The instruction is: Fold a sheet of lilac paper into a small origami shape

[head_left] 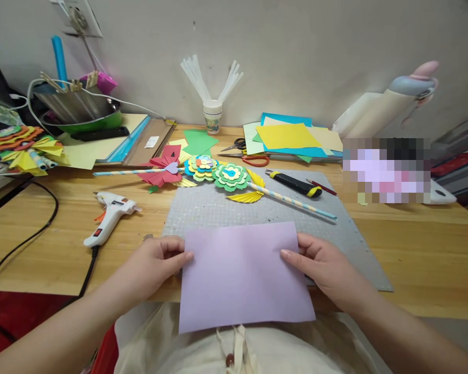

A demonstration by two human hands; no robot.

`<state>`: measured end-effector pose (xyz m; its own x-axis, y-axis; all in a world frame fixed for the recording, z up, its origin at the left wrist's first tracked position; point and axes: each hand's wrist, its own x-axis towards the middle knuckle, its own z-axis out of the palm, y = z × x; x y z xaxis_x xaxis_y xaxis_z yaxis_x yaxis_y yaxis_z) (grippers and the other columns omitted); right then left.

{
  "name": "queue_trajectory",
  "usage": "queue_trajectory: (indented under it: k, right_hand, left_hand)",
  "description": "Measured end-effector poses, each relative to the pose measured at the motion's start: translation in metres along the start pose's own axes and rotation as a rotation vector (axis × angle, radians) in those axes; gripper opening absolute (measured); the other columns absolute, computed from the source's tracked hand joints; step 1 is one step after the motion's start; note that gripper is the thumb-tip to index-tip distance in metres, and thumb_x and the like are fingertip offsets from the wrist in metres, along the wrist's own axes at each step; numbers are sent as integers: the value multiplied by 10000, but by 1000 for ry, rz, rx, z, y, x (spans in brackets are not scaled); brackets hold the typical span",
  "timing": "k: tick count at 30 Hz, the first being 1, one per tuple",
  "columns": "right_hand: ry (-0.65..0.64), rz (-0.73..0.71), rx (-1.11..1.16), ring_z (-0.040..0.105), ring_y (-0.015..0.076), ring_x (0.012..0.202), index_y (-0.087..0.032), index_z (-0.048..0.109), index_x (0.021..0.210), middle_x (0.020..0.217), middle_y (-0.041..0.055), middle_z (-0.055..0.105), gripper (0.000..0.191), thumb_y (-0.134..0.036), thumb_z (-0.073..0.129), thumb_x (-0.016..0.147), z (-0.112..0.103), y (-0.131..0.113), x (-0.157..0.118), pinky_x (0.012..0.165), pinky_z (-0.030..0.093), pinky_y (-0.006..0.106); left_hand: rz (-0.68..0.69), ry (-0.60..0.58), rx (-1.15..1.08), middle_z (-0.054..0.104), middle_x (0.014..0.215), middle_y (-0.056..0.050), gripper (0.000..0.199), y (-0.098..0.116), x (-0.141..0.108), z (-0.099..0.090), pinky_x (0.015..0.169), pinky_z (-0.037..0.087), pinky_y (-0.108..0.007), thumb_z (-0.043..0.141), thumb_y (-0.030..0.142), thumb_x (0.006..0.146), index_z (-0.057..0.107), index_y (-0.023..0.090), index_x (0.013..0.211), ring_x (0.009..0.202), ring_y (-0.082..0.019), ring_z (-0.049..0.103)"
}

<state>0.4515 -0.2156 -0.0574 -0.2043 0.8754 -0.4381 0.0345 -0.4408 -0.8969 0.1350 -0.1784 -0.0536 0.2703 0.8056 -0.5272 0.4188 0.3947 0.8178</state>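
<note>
A sheet of light purple paper (pixel 242 280) is held up by both hands over the near edge of the table. At its left edge, my left hand (pixel 161 262) pinches it with the thumb on top. My right hand (pixel 320 262) grips the opposite edge the same way. Behind the sheet lies a grey cutting mat (pixel 195 208), partly covered by it. Two paper flowers on striped stems rest beyond: a green layered flower (pixel 231 177) and a blue-and-yellow layered flower (pixel 202 169), near a red folded-paper piece (pixel 161 174).
A white glue gun (pixel 111 218) with a black cord lies on the left. A utility knife (pixel 294 183) sits on the mat, scissors (pixel 237 147) behind. Coloured paper (pixel 288 136) is stacked at the back right. A paper cup (pixel 212 117) holds white sticks by the wall.
</note>
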Motion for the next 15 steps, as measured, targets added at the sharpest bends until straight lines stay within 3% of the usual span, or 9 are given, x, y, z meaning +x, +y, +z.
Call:
queue_trajectory:
  k: [10,15]
  right_hand:
    - [136,-86,-113,694,265,861,-212,666,1082,958,78,734,425,-535,671,807,-10,-2,-4,690,579,383]
    - [163,-79,-110,661,198,749,-203,684,979,844,42,718,356,-520,671,816,-13,-4,-4,653,544,313]
  left_hand:
    - [140,65,20,556,685,-1,384,5,-18,2,629,415,-249,693,553,724,620,202,589,677,-154,509]
    - [217,41,74,583,686,-6,357,7,-27,5,638,422,-259,683,523,744,635,208,582,683,-161,536]
